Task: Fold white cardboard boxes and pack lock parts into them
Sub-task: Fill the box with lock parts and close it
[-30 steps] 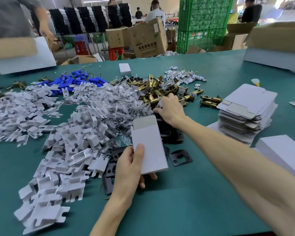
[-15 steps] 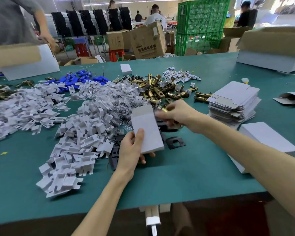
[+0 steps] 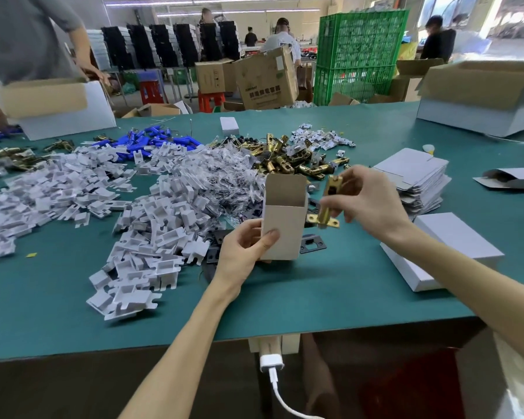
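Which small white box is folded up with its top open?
The white box held upright in the left hand: its mouth gapes, showing brown inside, while the stacked blanks beside it lie flat.

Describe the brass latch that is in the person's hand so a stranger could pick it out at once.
On the green table, find the open white box held upright by the left hand near the front middle. Just right of it, the right hand pinches the brass latch. Unlike the latch pile lying behind, it alone is off the table, nearly upright.
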A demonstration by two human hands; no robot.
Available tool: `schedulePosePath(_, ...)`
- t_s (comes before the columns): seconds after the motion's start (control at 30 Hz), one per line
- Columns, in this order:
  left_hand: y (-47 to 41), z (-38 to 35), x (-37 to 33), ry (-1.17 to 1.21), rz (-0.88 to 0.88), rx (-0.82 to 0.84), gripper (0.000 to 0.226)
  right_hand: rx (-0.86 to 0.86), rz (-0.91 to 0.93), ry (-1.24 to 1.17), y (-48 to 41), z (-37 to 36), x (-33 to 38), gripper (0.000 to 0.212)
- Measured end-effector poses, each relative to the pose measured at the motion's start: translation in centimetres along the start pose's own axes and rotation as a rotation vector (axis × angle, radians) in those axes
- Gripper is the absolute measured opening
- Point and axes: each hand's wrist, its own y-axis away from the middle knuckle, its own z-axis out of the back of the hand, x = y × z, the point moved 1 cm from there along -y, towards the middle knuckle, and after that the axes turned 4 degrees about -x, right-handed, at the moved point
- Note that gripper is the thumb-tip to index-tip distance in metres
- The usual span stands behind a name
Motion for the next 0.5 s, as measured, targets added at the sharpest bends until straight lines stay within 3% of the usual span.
schedulePosePath(0.13,0.2,-0.4,-0.1,-0.084,0.018,0.036,0.036,-0.136,0.181,0.001,0.0,0.3,2.8,0.029)
schedulePosePath(0.33,0.1,-0.4,-0.1,-0.064,0.022,0.138,0.038,-0.117,0.195,-0.024,-0.7,-1.3,4.6,0.028)
schedulePosePath(0.5,0.1,-0.4,-0.1,-0.015,-0.009,0.172,0.039,-0.108,0.233,0.154,-1.0,-2.0,4.3,0.031)
